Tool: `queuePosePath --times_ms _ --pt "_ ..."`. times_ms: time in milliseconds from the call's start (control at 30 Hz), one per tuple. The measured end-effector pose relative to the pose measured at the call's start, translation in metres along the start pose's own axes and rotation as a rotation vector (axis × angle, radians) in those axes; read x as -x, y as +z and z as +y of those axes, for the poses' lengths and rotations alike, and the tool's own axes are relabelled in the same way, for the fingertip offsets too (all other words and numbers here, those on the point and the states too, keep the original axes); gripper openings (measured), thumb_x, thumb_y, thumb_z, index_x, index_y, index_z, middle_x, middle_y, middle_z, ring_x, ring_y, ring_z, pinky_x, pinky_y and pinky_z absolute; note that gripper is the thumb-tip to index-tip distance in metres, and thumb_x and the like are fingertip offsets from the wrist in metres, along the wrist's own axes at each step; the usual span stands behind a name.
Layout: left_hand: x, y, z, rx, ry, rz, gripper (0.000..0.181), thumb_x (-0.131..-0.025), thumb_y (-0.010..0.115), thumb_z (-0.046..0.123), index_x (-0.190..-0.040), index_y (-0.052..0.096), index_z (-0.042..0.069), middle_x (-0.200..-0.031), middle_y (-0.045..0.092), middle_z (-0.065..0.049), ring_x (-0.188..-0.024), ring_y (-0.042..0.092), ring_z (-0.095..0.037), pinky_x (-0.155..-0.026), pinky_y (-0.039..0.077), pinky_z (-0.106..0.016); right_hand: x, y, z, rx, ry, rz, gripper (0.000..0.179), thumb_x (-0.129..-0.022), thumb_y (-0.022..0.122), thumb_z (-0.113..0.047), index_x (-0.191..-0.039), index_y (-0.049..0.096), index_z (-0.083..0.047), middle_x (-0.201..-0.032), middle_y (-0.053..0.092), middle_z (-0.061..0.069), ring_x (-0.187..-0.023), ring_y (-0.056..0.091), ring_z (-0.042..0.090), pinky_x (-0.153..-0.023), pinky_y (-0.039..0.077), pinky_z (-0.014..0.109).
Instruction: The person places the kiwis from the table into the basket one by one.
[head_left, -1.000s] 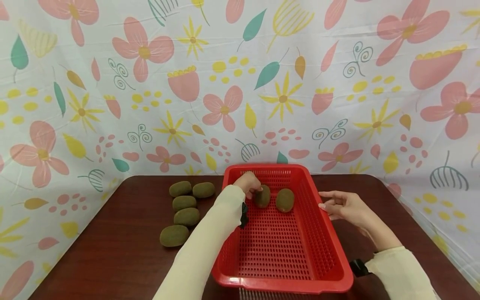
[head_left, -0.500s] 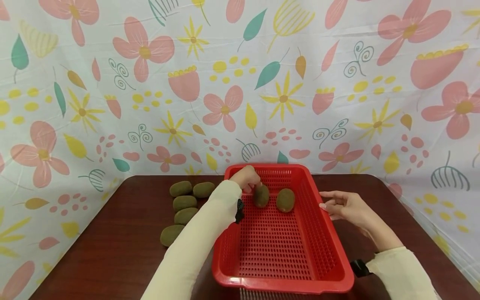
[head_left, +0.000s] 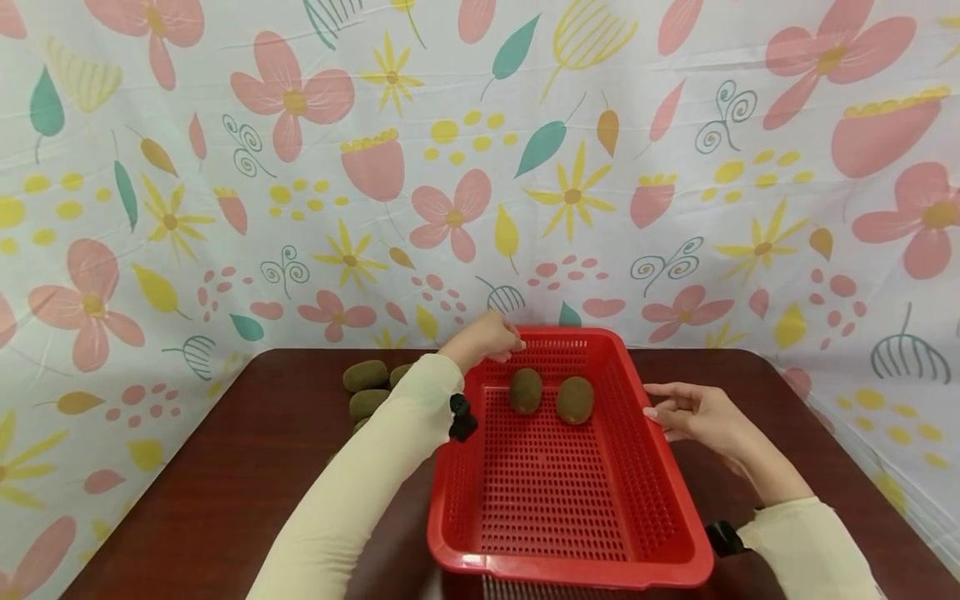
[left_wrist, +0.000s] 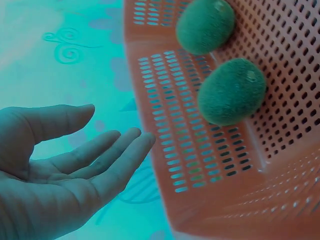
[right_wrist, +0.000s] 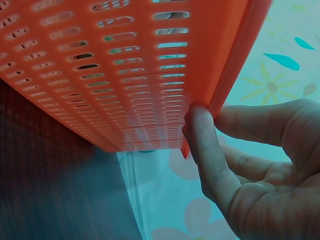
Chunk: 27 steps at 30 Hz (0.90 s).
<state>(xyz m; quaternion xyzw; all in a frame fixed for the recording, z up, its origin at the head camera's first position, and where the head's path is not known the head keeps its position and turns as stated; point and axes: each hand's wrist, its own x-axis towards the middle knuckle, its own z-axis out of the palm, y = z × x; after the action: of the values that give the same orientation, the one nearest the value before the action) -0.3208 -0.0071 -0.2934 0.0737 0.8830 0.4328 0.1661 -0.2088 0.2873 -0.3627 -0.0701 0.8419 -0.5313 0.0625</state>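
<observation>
A red plastic basket (head_left: 570,570) with perforated walls and floor stands on the dark table. Inside it, toward the back, lie two brown kiwis side by side, a left one (head_left: 526,391) and a right one (head_left: 575,401). My left hand (head_left: 487,338) is over the basket's back left corner; the left wrist view shows its thumb and fingers (left_wrist: 107,172) spread apart with nothing between them. With thumb and fingertips, my right hand (head_left: 699,419) pinches the basket's right rim; in the right wrist view one finger (right_wrist: 207,145) lies against the wall below the rim.
Several more kiwis (head_left: 365,376) lie on the table (head_left: 195,483) left of the basket, partly hidden by my left sleeve (head_left: 360,483). A flower-printed cloth (head_left: 450,125) hangs behind the table and along its sides.
My left hand has let go of the left kiwi in the basket and moved up and back, away from it. The right hand keeps its hold on the rim.
</observation>
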Motion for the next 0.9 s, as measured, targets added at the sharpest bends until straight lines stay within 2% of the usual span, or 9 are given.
queuePosePath --times_ms 133,267,433,667,900 --pt "0.011 -0.011 0.003 0.049 0.063 -0.008 0.027 -0.094 0.061 0.005 -0.117 0.062 -0.008 -0.113 0.063 -0.018 -0.103 0.063 -0.032 -0.085 0.054 -0.033 0.001 -0.002 0.0 0.006 0.0 0.007 0.063 -0.092 0.067 -0.022 -0.14 0.04 0.01 -0.102 0.067 0.018 -0.083 0.068 0.023 -0.073 0.058 0.039" --pt "0.024 -0.024 0.004 0.079 0.115 0.01 0.028 -0.095 0.059 0.007 -0.121 0.062 -0.005 -0.115 0.064 -0.018 -0.1 0.063 -0.028 -0.08 0.054 -0.028 0.001 -0.003 0.0 0.006 -0.01 0.007 0.063 -0.092 0.066 -0.021 -0.14 0.04 0.01 -0.102 0.067 0.019 -0.082 0.068 0.023 -0.074 0.058 0.04" --pt "0.039 -0.042 -0.001 0.146 0.165 0.044 0.029 -0.097 0.056 0.006 -0.124 0.06 -0.004 -0.122 0.061 -0.021 -0.108 0.061 -0.03 -0.088 0.052 -0.032 0.003 -0.001 -0.001 -0.002 -0.012 0.005 0.063 -0.092 0.067 -0.021 -0.139 0.04 0.011 -0.101 0.067 0.018 -0.082 0.068 0.023 -0.073 0.058 0.039" --pt "0.055 -0.066 -0.014 0.119 0.212 0.116 0.033 -0.096 0.057 0.007 -0.127 0.057 -0.004 -0.124 0.06 -0.021 -0.109 0.061 -0.032 -0.091 0.051 -0.036 0.002 -0.002 -0.001 -0.003 -0.009 0.008 0.063 -0.092 0.066 -0.022 -0.14 0.04 0.01 -0.101 0.067 0.018 -0.082 0.068 0.022 -0.074 0.058 0.039" --pt "0.073 -0.082 -0.036 0.076 0.222 0.147 0.032 -0.096 0.057 0.008 -0.126 0.059 -0.003 -0.124 0.059 -0.021 -0.112 0.058 -0.032 -0.094 0.049 -0.04 0.001 -0.001 -0.001 0.0 -0.01 0.013 0.063 -0.092 0.067 -0.022 -0.139 0.041 0.01 -0.101 0.067 0.019 -0.082 0.069 0.023 -0.073 0.058 0.04"
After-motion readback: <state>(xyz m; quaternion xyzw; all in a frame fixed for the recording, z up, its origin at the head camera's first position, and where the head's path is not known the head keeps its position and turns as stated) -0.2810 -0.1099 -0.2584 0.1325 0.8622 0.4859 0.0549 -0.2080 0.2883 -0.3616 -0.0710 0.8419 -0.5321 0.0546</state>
